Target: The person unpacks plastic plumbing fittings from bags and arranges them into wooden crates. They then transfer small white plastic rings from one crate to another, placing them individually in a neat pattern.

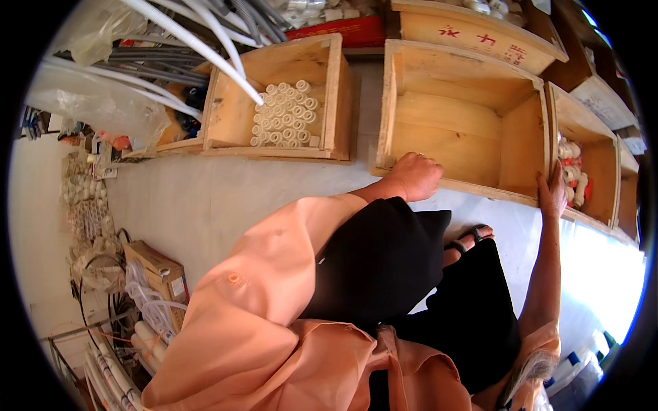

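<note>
In the head view a wooden box (447, 128) lies before me, its bare inner boards showing. My left hand (417, 177) is curled over the box's near edge by its left corner, with the fingertips partly hidden. At the near right corner, my right hand (554, 192) grips the side wall, its thumb and fingers on either side of the wood. Right beside that hand stands another wooden box (599, 169), holding white plastic pipe fittings (569, 167) with red parts.
A wooden box (336, 97) of pale ring-shaped fittings (282, 113) stands to the left, a white corrugated pipe (205, 49) reaching into it. Behind is another box (473, 38) with red writing. A cardboard box (162, 275) and bundled pipes (110, 375) lie at lower left. My sandalled foot (468, 241) is below.
</note>
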`<action>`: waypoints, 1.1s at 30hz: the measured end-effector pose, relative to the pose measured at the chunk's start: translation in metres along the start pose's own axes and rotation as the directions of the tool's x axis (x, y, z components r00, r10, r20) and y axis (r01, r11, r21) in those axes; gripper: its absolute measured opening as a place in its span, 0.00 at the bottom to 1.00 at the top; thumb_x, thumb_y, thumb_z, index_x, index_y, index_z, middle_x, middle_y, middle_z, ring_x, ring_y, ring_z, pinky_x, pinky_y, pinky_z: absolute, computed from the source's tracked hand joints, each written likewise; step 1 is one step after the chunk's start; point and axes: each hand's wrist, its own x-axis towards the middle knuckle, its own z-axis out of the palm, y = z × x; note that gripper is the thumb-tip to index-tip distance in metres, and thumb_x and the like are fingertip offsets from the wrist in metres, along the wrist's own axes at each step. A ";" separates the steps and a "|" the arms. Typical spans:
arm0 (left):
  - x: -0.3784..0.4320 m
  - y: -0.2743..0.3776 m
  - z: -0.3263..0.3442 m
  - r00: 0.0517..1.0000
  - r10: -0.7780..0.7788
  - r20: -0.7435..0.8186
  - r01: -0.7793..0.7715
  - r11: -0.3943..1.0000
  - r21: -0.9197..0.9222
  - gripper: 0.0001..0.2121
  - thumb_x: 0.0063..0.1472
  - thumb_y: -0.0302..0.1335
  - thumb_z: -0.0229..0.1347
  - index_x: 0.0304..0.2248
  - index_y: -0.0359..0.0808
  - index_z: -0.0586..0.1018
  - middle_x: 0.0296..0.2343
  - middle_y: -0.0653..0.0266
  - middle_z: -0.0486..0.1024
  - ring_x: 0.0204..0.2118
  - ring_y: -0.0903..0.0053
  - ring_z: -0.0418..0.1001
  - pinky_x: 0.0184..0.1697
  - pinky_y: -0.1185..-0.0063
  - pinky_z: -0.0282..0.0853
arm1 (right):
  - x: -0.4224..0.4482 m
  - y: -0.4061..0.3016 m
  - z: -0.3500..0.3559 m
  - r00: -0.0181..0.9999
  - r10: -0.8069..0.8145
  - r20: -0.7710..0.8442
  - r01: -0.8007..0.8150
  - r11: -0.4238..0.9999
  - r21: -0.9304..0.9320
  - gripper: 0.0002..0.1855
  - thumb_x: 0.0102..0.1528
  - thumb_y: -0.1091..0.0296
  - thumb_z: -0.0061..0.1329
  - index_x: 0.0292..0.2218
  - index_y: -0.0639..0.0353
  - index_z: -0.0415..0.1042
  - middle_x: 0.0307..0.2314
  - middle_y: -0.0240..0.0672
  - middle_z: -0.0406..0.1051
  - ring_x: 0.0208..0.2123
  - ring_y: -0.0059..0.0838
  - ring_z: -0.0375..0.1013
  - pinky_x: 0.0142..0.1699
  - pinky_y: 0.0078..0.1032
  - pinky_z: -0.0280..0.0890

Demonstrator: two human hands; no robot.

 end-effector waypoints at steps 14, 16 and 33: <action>0.001 -0.008 0.008 1.000 -0.003 0.012 0.002 0.999 0.035 0.11 0.49 0.36 0.55 0.29 0.38 0.78 0.30 0.61 0.76 0.37 0.65 0.74 0.41 0.69 0.67 | 0.002 -0.003 0.001 0.999 0.019 0.049 -0.020 1.000 0.020 0.41 0.51 0.43 0.46 0.60 0.53 0.51 0.50 0.48 0.64 0.49 0.46 0.67 0.51 0.39 0.61; 0.001 -0.003 0.000 0.999 -0.013 0.049 0.013 1.000 -0.007 0.13 0.50 0.37 0.55 0.32 0.38 0.78 0.31 0.60 0.76 0.38 0.64 0.74 0.42 0.69 0.67 | 0.002 -0.001 0.000 0.999 0.026 0.046 -0.026 1.000 0.011 0.41 0.51 0.43 0.46 0.60 0.53 0.51 0.50 0.48 0.64 0.49 0.46 0.67 0.51 0.39 0.62; -0.112 -0.154 -0.048 0.631 -0.681 -0.371 0.683 0.715 -0.150 0.26 0.59 0.51 0.45 0.44 0.35 0.72 0.33 0.53 0.76 0.39 0.60 0.73 0.44 0.65 0.65 | -0.001 -0.012 -0.005 0.998 0.050 0.048 -0.050 0.999 0.003 0.40 0.50 0.44 0.45 0.59 0.53 0.52 0.48 0.48 0.66 0.47 0.45 0.68 0.49 0.40 0.63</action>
